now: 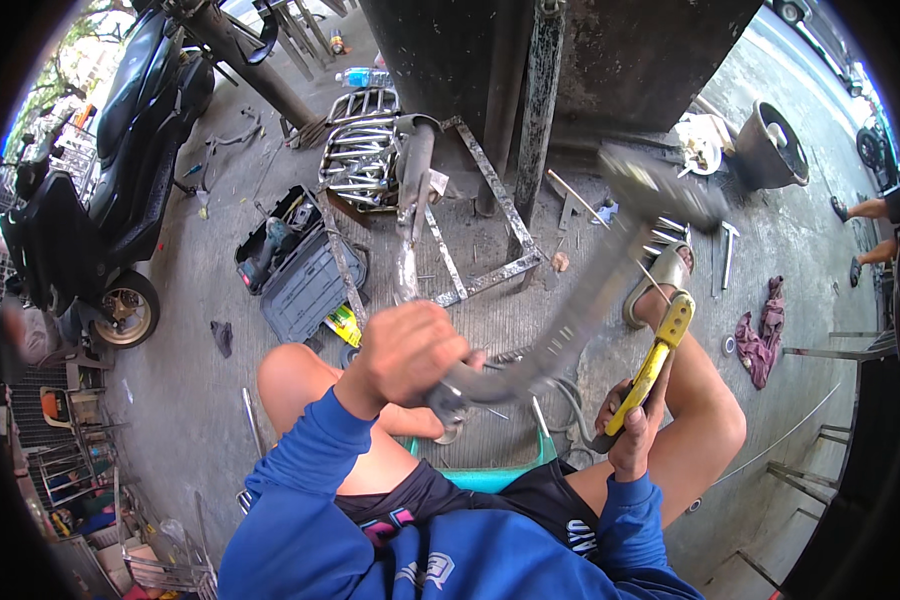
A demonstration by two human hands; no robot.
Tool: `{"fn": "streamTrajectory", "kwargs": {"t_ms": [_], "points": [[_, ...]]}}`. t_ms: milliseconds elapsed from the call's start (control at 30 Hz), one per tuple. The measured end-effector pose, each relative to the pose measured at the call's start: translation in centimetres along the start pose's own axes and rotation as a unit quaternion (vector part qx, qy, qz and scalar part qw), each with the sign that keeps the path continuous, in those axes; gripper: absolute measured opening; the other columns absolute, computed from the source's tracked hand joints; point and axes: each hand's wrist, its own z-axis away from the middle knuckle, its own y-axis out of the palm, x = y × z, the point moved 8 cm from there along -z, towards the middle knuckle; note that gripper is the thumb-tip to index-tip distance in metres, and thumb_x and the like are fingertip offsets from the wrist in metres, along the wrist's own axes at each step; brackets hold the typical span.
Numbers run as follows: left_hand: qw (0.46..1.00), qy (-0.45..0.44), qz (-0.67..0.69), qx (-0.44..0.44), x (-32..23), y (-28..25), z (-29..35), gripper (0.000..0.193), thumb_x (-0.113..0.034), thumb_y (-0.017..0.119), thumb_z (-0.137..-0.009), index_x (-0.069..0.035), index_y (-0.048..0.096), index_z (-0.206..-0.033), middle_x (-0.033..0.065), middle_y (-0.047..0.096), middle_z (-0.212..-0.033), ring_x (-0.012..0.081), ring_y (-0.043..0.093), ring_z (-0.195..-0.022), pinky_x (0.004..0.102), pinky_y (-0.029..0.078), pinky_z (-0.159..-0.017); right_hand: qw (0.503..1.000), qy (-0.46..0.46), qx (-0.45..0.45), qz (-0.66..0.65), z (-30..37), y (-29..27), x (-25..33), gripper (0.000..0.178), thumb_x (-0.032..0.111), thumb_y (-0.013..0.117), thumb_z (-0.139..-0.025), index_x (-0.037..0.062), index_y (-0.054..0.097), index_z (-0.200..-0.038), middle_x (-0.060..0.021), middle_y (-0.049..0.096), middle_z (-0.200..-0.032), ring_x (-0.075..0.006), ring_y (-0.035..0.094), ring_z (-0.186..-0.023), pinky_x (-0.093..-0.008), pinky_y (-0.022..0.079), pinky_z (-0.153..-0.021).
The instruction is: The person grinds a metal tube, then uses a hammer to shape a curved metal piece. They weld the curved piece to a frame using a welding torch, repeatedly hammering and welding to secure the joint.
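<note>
My left hand (408, 348) is closed round a bent metal pipe (560, 335), smeared by motion. It sweeps up to the right and ends in a dark, wide piece. A scuffed metal tube (410, 215) with a flared top rises just beyond that fist; whether the two are joined I cannot tell. In my right hand (632, 430) is a yellow welding electrode holder (652, 375), its jaw upward. A thin welding rod (656, 281) sticks out of the jaw toward the upper left. From its lower end a grey cable (573, 405) curves away.
Ahead stand a rusty metal frame (490, 275) and a stack of chrome tubes (362, 150). An open toolbox (305, 270) lies on the left, near a black scooter (130, 150). On the right are a hammer (728, 252), a cloth (762, 335) and a bucket (770, 150). Another person's legs (875, 235) show far right.
</note>
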Motion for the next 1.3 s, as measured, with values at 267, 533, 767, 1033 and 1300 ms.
{"fn": "streamTrajectory", "kwargs": {"t_ms": [267, 533, 767, 1033, 1300], "points": [[0.989, 0.094, -0.081, 0.082, -1.9, 1.9, 0.6, 0.021, -0.017, 0.081, -0.076, -0.006, 0.063, -0.080, 0.0033, 0.055, -0.070, 0.0206, 0.062, -0.064, 0.0321, 0.053, -0.056, 1.000, 0.014, 0.006, -0.014, -0.5, -0.1, -1.1, 0.136, 0.056, 0.090, -0.069, 0.0246, 0.005, -0.171, -0.0040, 0.050, -0.085, -0.0134, 0.055, -0.061, -0.0280, 0.050, -0.051], [0.964, 0.138, -0.048, 0.224, 1.9, 1.1, 3.5, 0.017, -0.020, 0.075, -0.077, -0.008, 0.066, -0.085, 0.0025, 0.058, -0.073, 0.0218, 0.068, -0.072, 0.0326, 0.055, -0.062, 0.999, -0.012, -0.025, 0.045, -1.5, -0.1, -2.4, 0.106, 0.044, 0.083, -0.086, 0.0150, 0.020, -0.166, -0.0064, 0.056, -0.086, -0.0118, 0.056, -0.058, -0.0255, 0.048, -0.048], [0.995, -0.009, -0.052, 0.089, 7.2, -4.7, 0.8, 0.021, -0.013, 0.081, -0.078, -0.004, 0.070, -0.094, 0.0085, 0.066, -0.084, 0.0304, 0.067, -0.083, 0.0444, 0.055, -0.080, 0.852, -0.202, -0.050, 0.480, -8.2, -0.4, -3.4, 0.078, 0.009, 0.069, -0.090, 0.0055, 0.037, -0.161, -0.0230, 0.064, -0.114, -0.0346, 0.066, -0.103, -0.0441, 0.053, -0.095], [0.992, 0.013, -0.122, -0.009, 6.6, -10.1, 0.9, 0.019, -0.008, 0.083, -0.079, -0.007, 0.065, -0.086, 0.0069, 0.072, -0.083, 0.0268, 0.067, -0.077, 0.0401, 0.054, -0.075, 0.702, -0.094, -0.032, 0.705, -18.3, -0.6, -18.1, 0.078, 0.001, 0.064, -0.085, 0.0237, 0.047, -0.157, -0.0237, 0.058, -0.127, -0.0415, 0.061, -0.116, -0.0504, 0.051, -0.097], [0.990, -0.006, -0.118, 0.075, 10.3, -9.2, 5.4, 0.027, -0.021, 0.086, -0.082, -0.007, 0.065, -0.089, 0.0078, 0.073, -0.085, 0.0261, 0.066, -0.068, 0.0354, 0.048, -0.061, 0.604, -0.187, -0.024, 0.775, -14.0, -1.9, -26.1, 0.060, 0.017, 0.062, -0.091, 0.0174, 0.053, -0.150, -0.0167, 0.054, -0.141, -0.0372, 0.051, -0.130, -0.0560, 0.041, -0.109]]}}
